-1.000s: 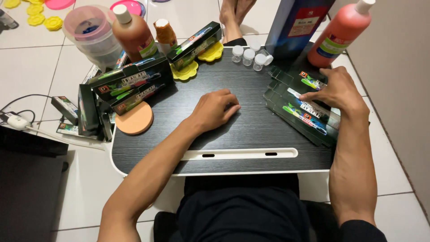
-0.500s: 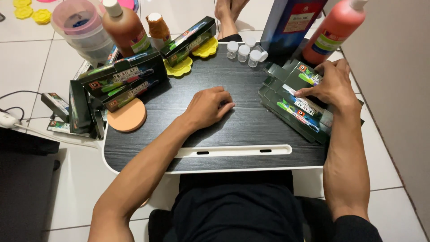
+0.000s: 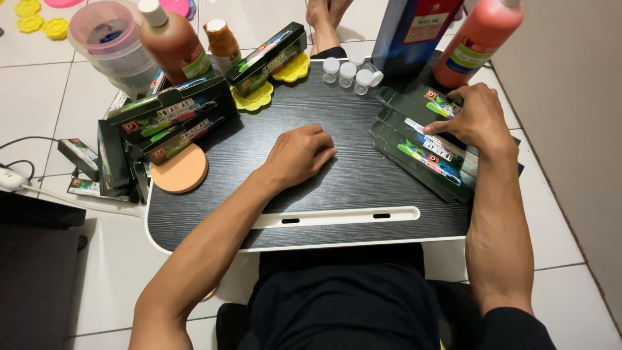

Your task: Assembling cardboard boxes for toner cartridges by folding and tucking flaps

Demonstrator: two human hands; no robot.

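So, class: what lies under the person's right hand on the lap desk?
The right hand rests on a stack of flat dark boxes lying on the lap desk. The box parts beneath the palm are hidden.

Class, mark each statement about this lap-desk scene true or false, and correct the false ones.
1. The right hand rests on a stack of flat dark boxes. True.
2. The left hand holds an orange bottle. False: it lies loosely curled on the bare dark desk top, holding nothing.
3. Small clear vials with white caps stand at the far edge of the desk. True.
4. The round orange pad lies beside the right hand. False: it sits at the desk's left edge, below another pile of boxes.
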